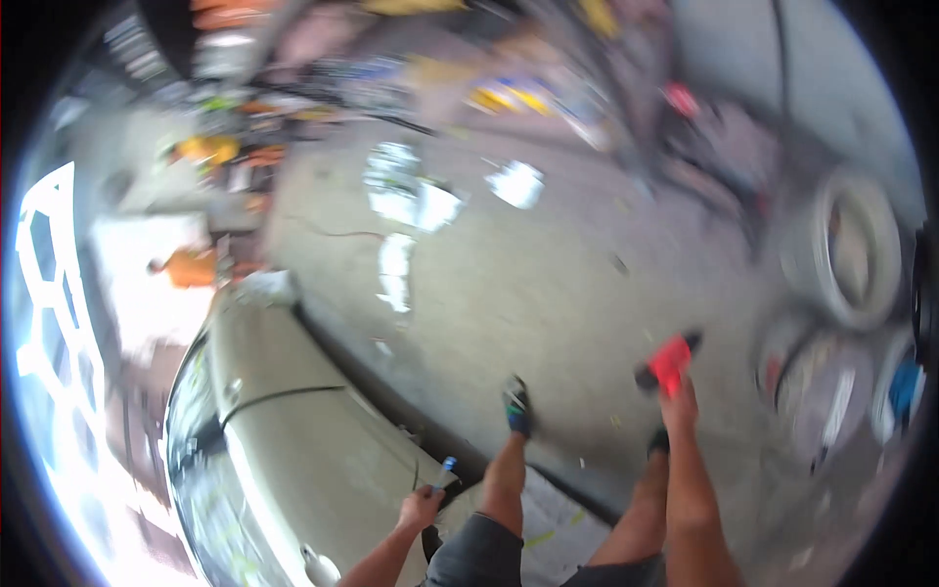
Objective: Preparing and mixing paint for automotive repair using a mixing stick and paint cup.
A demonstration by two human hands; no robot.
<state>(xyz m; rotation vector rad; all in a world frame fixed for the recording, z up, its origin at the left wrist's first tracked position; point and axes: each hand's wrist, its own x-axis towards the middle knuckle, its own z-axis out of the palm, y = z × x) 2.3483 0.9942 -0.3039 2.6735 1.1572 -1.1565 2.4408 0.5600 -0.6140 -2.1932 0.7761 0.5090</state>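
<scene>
My right hand, arm stretched forward, is closed round the grip of a red and black pistol-shaped power tool. Blur hides its exact kind. At lower centre, my left hand is closed on a small slim item with a blue tip, too small to name surely. This hand is beside the beige car, which fills the lower left; whether it touches the body cannot be told.
Shiny pale sheets lie on the concrete floor. Round pale containers stand at right. Two people in orange, one here, are at far left. Blurred clutter lines the far side. White sheeting lies by my legs.
</scene>
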